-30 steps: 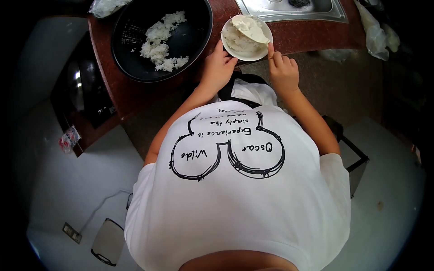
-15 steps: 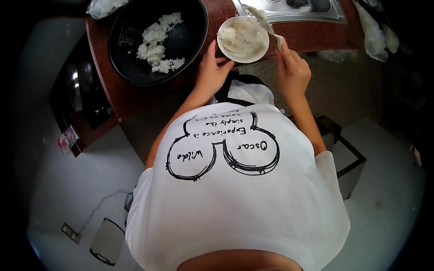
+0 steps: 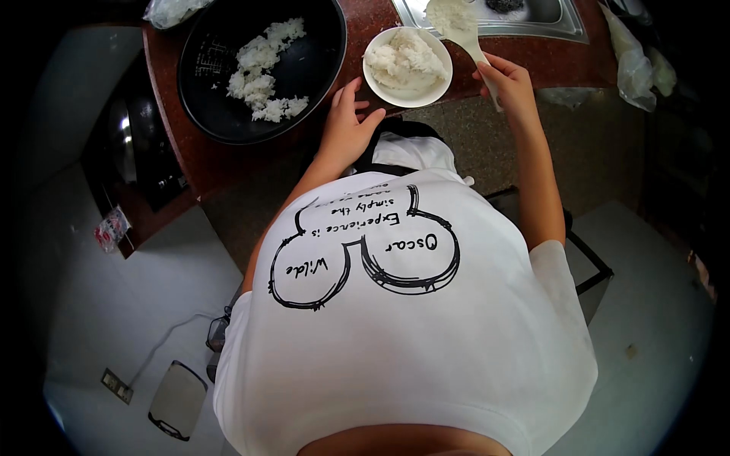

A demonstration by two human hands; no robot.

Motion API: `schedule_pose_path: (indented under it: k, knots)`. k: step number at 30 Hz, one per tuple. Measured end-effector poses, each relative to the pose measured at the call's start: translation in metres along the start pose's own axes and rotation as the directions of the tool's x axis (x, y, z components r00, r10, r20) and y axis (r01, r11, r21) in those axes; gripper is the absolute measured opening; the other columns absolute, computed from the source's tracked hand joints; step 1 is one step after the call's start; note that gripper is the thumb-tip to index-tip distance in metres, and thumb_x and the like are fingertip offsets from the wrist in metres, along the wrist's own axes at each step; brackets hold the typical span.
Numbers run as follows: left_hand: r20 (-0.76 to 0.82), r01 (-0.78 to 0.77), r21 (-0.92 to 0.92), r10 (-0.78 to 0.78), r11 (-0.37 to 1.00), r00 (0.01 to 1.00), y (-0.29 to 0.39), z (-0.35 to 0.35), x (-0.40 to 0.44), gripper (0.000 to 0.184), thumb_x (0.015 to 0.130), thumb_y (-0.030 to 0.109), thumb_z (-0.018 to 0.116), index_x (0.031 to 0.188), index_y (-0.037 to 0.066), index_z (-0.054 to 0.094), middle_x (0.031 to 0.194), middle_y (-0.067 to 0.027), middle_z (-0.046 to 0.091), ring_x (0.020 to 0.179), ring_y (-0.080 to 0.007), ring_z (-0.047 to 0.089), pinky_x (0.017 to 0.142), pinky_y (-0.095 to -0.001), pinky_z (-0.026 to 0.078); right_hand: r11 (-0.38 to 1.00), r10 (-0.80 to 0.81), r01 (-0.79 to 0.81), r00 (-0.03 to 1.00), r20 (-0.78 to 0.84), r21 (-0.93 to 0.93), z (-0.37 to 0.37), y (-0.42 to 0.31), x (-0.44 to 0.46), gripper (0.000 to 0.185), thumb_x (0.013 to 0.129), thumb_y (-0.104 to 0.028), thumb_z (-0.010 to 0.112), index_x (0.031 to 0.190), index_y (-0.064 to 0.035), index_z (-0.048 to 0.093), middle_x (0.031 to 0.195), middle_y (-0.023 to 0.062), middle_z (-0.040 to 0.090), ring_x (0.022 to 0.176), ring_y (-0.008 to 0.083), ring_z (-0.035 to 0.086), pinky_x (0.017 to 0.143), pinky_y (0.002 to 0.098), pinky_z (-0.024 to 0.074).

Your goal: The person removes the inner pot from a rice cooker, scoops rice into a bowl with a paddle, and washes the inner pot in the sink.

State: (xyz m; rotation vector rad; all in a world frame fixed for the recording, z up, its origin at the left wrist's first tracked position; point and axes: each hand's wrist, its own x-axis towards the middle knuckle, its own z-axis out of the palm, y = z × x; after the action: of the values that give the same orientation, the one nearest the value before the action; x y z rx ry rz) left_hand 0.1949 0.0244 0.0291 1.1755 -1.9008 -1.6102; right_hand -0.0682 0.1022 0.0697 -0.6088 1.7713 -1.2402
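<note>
My right hand (image 3: 508, 82) is closed around the handle of a pale rice paddle (image 3: 465, 38). Grains of rice cling to the paddle's broad end, which is up by the sink's edge. A white bowl (image 3: 408, 97) heaped with cooked rice (image 3: 407, 59) sits on the counter, just left of the paddle. My left hand (image 3: 350, 120) is open, fingers apart, at the counter's front edge between the bowl and a black rice cooker pot (image 3: 319, 53). More rice (image 3: 255, 80) lies in a strip along the bottom of that pot.
A steel sink (image 3: 555, 24) with a dark scouring pad (image 3: 503, 5) lies behind the bowl on the red-brown counter (image 3: 563, 64). Plastic bags (image 3: 631, 68) hang at the right. Another bag (image 3: 171, 11) rests at the back left. A black stove (image 3: 144, 152) stands left of the counter.
The paddle has turned so its broad face shows, and my right hand has moved right, away from the bowl. My left hand has come off the bowl and shifted slightly left.
</note>
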Motion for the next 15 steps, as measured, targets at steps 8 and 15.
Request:
schedule_pose_path:
  k: [8, 15]
  knots:
    - [-0.002, 0.031, 0.011, -0.031, 0.999, 1.000, 0.001, -0.004, -0.004, 0.059, 0.077, 0.011, 0.064, 0.128, 0.002, 0.035, 0.126, -0.0178, 0.041, 0.102, -0.0254, 0.054, 0.081, -0.0331, 0.046, 0.996, 0.024, -0.014, 0.993, 0.114, -0.088, 0.007, -0.014, 0.012, 0.032, 0.083, -0.015, 0.059, 0.112, -0.0017, 0.058, 0.074, 0.0024, 0.061, 0.053, 0.0055, 0.049, 0.047, 0.0189, 0.0393]
    - [-0.002, 0.126, 0.016, -0.126, 0.992, 0.992, 0.011, -0.006, -0.007, 0.049, 0.079, 0.008, 0.062, 0.124, 0.002, 0.041, 0.121, -0.0148, 0.047, 0.102, -0.0227, 0.054, 0.083, -0.0313, 0.046, 0.990, -0.113, 0.124, 0.982, 0.152, -0.062, 0.006, -0.019, -0.002, 0.030, 0.080, -0.013, 0.060, 0.109, -0.0034, 0.061, 0.068, 0.0022, 0.060, 0.053, 0.0045, 0.048, 0.048, 0.0205, 0.0388]
